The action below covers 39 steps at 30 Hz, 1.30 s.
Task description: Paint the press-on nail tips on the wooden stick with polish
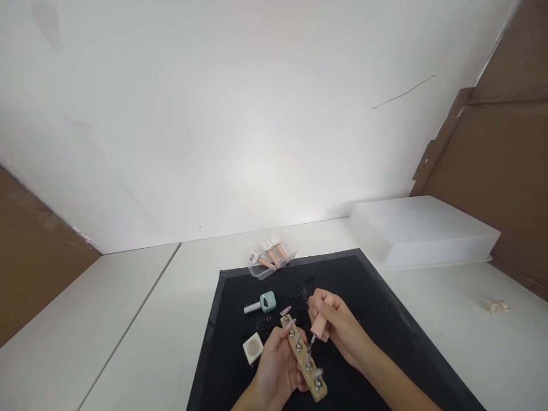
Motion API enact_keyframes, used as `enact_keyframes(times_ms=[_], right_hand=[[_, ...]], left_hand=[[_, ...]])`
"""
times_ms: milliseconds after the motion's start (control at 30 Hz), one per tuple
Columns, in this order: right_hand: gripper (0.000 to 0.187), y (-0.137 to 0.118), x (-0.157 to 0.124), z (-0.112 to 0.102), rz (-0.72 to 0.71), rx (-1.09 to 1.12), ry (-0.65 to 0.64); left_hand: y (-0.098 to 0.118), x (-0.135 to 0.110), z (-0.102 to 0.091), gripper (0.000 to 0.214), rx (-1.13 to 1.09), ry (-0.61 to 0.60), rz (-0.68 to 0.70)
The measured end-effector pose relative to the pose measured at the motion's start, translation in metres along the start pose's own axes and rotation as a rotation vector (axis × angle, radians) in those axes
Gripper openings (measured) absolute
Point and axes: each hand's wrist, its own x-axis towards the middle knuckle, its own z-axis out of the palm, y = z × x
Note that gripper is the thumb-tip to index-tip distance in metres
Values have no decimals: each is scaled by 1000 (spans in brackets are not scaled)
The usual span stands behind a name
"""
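Note:
My left hand [276, 365] is closed around a wooden holder strip [306, 365] that carries several nail tips on metal stubs. It holds the strip tilted above the black mat [385, 319]. My right hand [338, 325] pinches a pink brush cap [319, 324], and the brush tip [310, 344] touches one nail tip near the strip's middle. A mint-green polish bottle [262, 303] lies on its side on the mat beyond my hands. Left of my left hand, on the mat, stands a small white square bottle [253, 347] without a cap.
A clear plastic tray [272, 261] with pink-capped polish bottles sits at the mat's far edge. An overturned white plastic bin [422, 231] rests at the right rear of the white table [141, 319]. Two small rings [499, 306] lie far right. Cardboard panels [500, 165] stand on both sides.

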Motion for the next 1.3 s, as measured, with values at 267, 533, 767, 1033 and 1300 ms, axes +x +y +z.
enact_keyframes(times_ms=[267,533,767,1033,1300], right_hand=[[34,1,-1,0,50,-36,-78],[30,-3,-3,2,104,-68,-93],[29,-4,-3,3,97,-85,-102],[28,-1,-2,1,76,-103,-136],[28,-4,-3,1,52,-104,-133]], left_hand=[[2,-1,1,37,-34,81,-31],[2,1,0,33,-80,38,-35],[2,1,-1,31,-71,9,-16],[4,-1,2,29,-76,-22,-24],[4,-2,2,33,-52,6,-26]])
